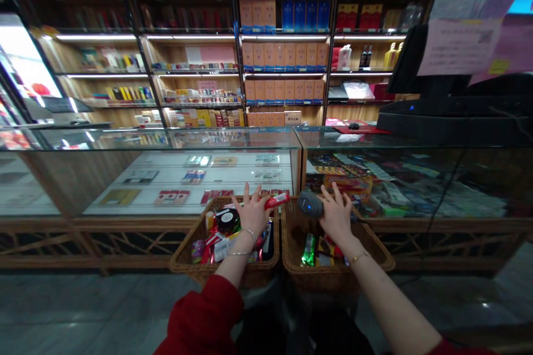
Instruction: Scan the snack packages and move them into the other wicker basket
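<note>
My left hand [252, 215] is above the left wicker basket [182, 253], pinching a small red tube-shaped packet [278, 200] between thumb and fingers; its other fingers are spread. Packaged goods fill that basket, among them a round black tub [227, 220]. Over the right wicker basket [377, 249], my right hand [335, 214] grips a dark barcode scanner [310, 204] whose head, with a blue light, points left toward the red packet. The scanner and packet are apart. Inside the right basket lie a green shiny packet [308, 250] and a few other wrapped items, partly hidden by my arm.
Behind the baskets stands a glass display counter [216, 137] with flat packs inside. A monitor [410, 64] with paper notes is at its right end, and a black cable [443, 199] hangs down the front. Shelves of boxes [283, 55] line the wall.
</note>
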Action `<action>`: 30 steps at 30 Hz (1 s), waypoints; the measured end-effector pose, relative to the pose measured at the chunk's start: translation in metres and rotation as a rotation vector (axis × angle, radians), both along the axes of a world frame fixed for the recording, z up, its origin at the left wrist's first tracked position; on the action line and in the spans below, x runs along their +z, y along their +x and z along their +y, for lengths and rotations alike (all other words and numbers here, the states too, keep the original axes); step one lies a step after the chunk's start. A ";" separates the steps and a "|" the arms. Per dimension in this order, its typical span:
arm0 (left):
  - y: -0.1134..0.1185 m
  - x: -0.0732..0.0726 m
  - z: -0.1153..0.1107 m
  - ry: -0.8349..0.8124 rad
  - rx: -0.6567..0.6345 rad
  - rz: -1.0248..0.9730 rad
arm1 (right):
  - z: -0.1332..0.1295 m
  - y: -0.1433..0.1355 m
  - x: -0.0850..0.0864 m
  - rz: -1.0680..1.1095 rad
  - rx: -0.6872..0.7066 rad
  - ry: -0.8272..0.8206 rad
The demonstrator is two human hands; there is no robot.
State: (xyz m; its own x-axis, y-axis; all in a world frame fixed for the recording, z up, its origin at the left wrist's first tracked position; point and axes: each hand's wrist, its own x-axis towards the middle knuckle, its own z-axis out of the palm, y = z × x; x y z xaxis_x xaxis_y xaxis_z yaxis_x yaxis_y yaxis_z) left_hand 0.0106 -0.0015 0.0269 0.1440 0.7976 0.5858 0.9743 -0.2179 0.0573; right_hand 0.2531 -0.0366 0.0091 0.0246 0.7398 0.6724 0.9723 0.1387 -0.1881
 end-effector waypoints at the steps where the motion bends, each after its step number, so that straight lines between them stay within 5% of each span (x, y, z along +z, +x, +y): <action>1: -0.005 0.000 -0.001 0.003 0.012 0.001 | 0.000 -0.002 0.001 -0.006 0.003 0.000; 11: -0.048 -0.005 -0.016 -0.009 0.115 -0.066 | -0.002 -0.016 0.001 -0.059 0.012 -0.025; 20: -0.082 -0.009 -0.034 -0.059 0.060 -0.093 | 0.001 -0.016 -0.004 -0.076 0.010 -0.041; 30: -0.075 -0.022 -0.032 -0.096 0.093 -0.054 | -0.001 -0.012 -0.008 -0.091 -0.011 -0.026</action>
State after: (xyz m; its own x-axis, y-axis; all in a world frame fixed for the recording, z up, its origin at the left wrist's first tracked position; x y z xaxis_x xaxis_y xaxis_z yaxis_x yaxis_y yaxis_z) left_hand -0.0640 -0.0330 0.0051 0.0366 0.8586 0.5114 0.9850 -0.1174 0.1268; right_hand 0.2412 -0.0375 0.0014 -0.0269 0.7571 0.6527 0.9870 0.1237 -0.1028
